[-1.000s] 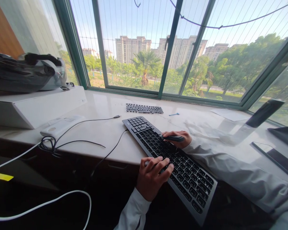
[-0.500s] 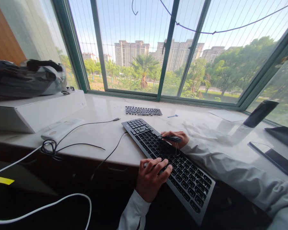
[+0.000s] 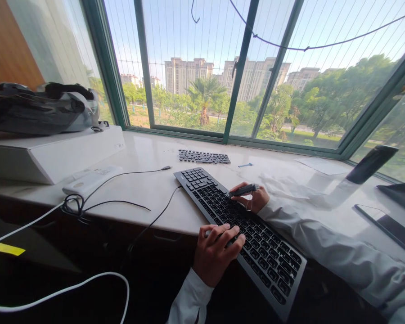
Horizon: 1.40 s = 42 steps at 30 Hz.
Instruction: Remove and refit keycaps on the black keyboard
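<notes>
Head view. Black keyboard (image 3: 243,234) lies slantwise on the pale marble sill (image 3: 145,189), its near end jutting past the sill's front edge.

Left hand (image 3: 216,254) rests on the keyboard's near edge, fingers curled over the front rows and pressing down; it steadies rather than clasps.

Right hand (image 3: 254,198) sits at the keyboard's far edge, pinched closed around a long black keycap (image 3: 243,190), probably the space bar, held just above the keys. A thin wire clip (image 3: 249,204) hangs below it.

Handling, as judged: the keycap is light, stiff plastic, narrow enough to flex if twisted, with small clips that could snap. Best taken at both ends or along its long edges. The keyboard is rigid and flat, and its overhang wants a hand on it.

Beyond the keyboard, toward the window: a flat set of loose black keycaps (image 3: 204,156) and a small blue tool (image 3: 245,165). Left of the keyboard: its black cable (image 3: 148,220), a white device (image 3: 91,179), a white box (image 3: 54,153) with a dark bag (image 3: 40,108) on top.
</notes>
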Each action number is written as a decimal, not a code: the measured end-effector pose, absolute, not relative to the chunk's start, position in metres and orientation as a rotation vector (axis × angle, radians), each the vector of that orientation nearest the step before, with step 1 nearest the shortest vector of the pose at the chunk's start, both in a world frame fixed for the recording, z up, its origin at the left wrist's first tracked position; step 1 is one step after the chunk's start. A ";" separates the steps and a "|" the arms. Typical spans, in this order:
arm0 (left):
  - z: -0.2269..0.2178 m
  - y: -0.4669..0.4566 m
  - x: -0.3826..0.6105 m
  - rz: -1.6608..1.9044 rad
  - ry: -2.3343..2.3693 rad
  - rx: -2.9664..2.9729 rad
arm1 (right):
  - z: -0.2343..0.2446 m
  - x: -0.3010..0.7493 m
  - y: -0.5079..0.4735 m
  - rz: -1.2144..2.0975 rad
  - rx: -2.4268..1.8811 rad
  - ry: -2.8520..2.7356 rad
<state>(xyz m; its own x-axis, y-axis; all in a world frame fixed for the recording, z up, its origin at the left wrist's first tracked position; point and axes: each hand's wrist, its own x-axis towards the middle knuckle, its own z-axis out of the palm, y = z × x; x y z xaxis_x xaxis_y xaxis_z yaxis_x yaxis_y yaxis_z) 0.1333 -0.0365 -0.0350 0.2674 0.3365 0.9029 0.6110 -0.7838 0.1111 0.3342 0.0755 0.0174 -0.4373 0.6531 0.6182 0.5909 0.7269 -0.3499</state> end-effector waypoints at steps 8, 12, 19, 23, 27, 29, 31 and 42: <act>-0.035 -0.037 0.133 -1.476 -0.894 -2.288 | 0.021 0.326 0.074 0.183 -0.967 -2.147; -0.035 -0.037 0.132 -1.475 -0.899 -2.290 | 0.024 0.322 0.070 0.091 -0.992 -2.138; -0.033 -0.038 0.133 -1.520 -0.892 -2.281 | 0.029 0.316 0.068 0.126 -1.180 -2.059; -0.033 -0.038 0.133 -1.526 -0.890 -2.291 | 0.030 0.312 0.078 0.149 -1.246 -2.076; -0.034 -0.037 0.133 -1.538 -0.886 -2.297 | 0.028 0.312 0.088 0.278 -1.222 -2.077; -0.034 -0.037 0.134 -1.545 -0.879 -2.299 | 0.029 0.313 0.091 0.330 -1.217 -2.076; -0.035 -0.037 0.134 -1.547 -0.878 -2.298 | 0.030 0.314 0.092 0.387 -1.220 -2.062; -0.035 -0.037 0.134 -1.543 -0.897 -2.294 | 0.034 0.308 0.086 0.554 -1.268 -2.039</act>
